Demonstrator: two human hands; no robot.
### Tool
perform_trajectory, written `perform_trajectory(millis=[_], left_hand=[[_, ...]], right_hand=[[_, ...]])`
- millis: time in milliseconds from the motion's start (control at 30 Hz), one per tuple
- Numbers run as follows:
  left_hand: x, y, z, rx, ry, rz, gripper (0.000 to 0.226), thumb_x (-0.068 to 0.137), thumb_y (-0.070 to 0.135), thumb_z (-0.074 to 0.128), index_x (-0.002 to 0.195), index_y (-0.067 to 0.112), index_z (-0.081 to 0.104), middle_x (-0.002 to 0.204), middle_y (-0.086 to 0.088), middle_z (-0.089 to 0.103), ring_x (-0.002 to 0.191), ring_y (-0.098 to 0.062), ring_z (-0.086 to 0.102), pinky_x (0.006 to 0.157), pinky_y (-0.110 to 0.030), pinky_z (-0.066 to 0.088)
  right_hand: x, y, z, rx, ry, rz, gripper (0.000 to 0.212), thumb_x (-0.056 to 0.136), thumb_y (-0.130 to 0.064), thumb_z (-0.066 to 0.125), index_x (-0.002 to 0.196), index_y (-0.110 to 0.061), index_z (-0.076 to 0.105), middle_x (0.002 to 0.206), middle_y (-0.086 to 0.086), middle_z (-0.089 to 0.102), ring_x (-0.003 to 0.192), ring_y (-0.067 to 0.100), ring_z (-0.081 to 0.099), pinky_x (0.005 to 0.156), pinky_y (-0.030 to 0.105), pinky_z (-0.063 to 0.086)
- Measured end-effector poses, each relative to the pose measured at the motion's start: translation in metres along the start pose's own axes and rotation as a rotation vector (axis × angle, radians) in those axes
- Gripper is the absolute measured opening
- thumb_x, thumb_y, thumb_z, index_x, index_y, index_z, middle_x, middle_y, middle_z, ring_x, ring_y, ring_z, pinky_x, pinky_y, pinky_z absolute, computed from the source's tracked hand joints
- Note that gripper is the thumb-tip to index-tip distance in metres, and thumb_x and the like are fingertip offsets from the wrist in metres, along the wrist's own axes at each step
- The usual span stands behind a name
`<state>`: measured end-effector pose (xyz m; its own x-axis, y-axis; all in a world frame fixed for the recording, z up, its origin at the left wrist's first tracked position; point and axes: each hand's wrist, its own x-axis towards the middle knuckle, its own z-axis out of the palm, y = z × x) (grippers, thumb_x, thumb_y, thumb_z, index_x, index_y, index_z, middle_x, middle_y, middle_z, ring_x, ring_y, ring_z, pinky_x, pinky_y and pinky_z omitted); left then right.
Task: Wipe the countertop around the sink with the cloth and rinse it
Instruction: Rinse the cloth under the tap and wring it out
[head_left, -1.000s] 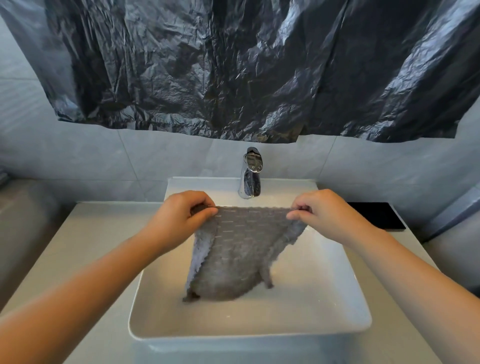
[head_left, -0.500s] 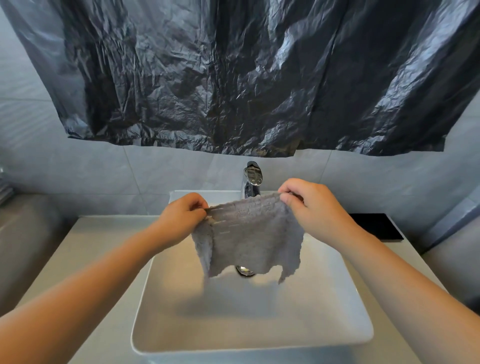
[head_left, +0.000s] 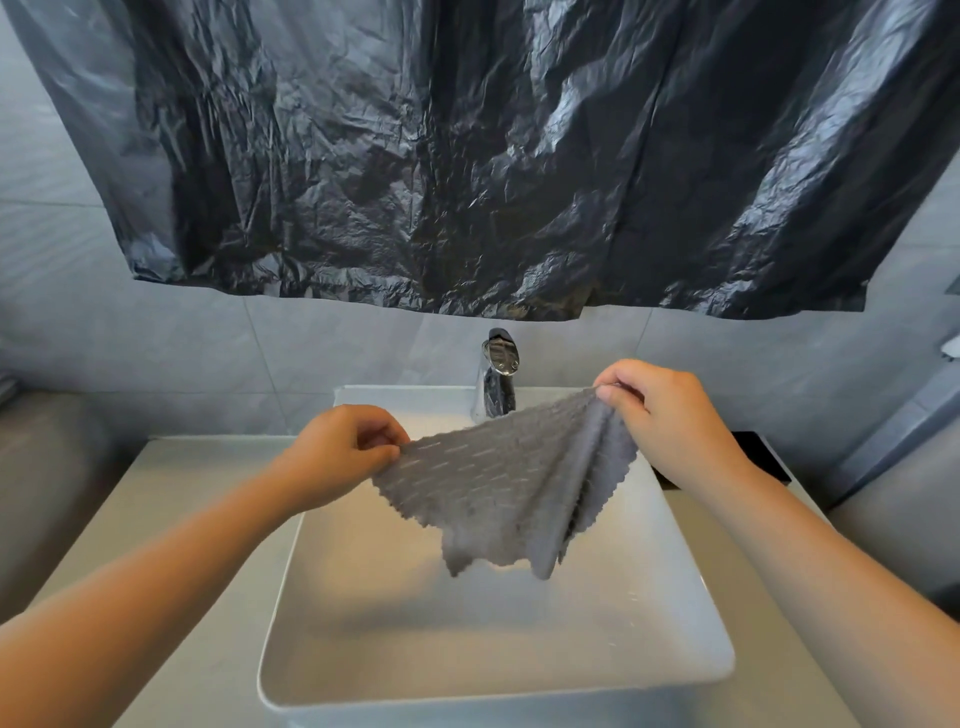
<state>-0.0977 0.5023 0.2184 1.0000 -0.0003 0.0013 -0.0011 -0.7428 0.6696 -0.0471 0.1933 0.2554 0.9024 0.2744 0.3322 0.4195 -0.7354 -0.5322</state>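
Note:
A grey textured cloth hangs spread in the air over the white square sink. My left hand pinches its left corner. My right hand pinches the right corner, held higher, so the cloth slopes up to the right and folds under that hand. The cloth's lower edge hangs free above the basin. The chrome faucet stands behind the cloth at the sink's back edge; no water runs from it. The pale countertop surrounds the sink.
A crinkled black plastic sheet hangs over the wall above the faucet. A flat black object lies on the counter at the right, behind my right wrist. Grey tiled wall runs behind the counter.
The cloth has been lifted out of the basin and stretched wider. My right hand has moved up and to the right; my left hand stays lower on the left.

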Motion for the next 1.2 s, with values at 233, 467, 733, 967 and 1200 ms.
perform_trajectory(millis=[233, 467, 733, 967, 1200], left_hand=[[-0.010, 0.004, 0.006, -0.066, 0.113, 0.063, 0.013, 0.093, 0.015, 0.053, 0.087, 0.023, 0.061, 0.080, 0.005, 0.064, 0.072, -0.010, 0.058, 0.062, -0.015, 0.044], [-0.016, 0.014, 0.011, -0.310, 0.291, 0.054, 0.018, 0.093, 0.011, 0.049, 0.084, 0.023, 0.059, 0.068, 0.001, 0.057, 0.055, -0.005, 0.043, 0.050, -0.016, 0.034], [-0.021, -0.013, 0.000, -0.487, 0.181, -0.044, 0.025, 0.090, 0.006, 0.057, 0.075, 0.022, 0.070, 0.069, 0.003, 0.066, 0.061, -0.012, 0.054, 0.057, -0.023, 0.041], [0.003, -0.029, 0.044, -0.044, 0.157, -0.007, 0.019, 0.087, 0.014, 0.064, 0.077, 0.029, 0.067, 0.075, 0.015, 0.065, 0.073, -0.005, 0.059, 0.061, -0.013, 0.039], [0.037, -0.044, 0.068, 0.036, 0.171, -0.061, 0.020, 0.088, 0.028, 0.058, 0.076, 0.044, 0.063, 0.078, 0.021, 0.066, 0.072, -0.005, 0.063, 0.071, -0.035, 0.056]], right_hand=[[-0.023, 0.012, 0.030, 0.046, 0.059, 0.215, 0.014, 0.097, -0.016, 0.045, 0.086, -0.016, 0.053, 0.074, -0.005, 0.053, 0.070, 0.017, 0.049, 0.060, 0.028, 0.039], [-0.046, -0.005, 0.029, 0.062, 0.160, 0.110, 0.014, 0.099, -0.016, 0.040, 0.088, -0.017, 0.048, 0.065, -0.006, 0.046, 0.061, 0.012, 0.045, 0.056, 0.026, 0.036], [-0.057, 0.001, 0.015, -0.026, -0.049, -0.018, 0.011, 0.096, -0.021, 0.050, 0.087, -0.022, 0.058, 0.062, -0.008, 0.055, 0.058, 0.008, 0.050, 0.055, 0.025, 0.039], [-0.042, 0.056, 0.061, -0.228, -0.125, 0.141, 0.012, 0.094, -0.027, 0.055, 0.097, -0.028, 0.067, 0.082, -0.009, 0.063, 0.077, 0.015, 0.058, 0.055, 0.024, 0.034], [-0.013, 0.090, 0.086, -0.095, -0.137, 0.182, 0.013, 0.093, -0.017, 0.058, 0.095, -0.017, 0.071, 0.088, -0.001, 0.069, 0.080, 0.015, 0.059, 0.065, 0.024, 0.038]])
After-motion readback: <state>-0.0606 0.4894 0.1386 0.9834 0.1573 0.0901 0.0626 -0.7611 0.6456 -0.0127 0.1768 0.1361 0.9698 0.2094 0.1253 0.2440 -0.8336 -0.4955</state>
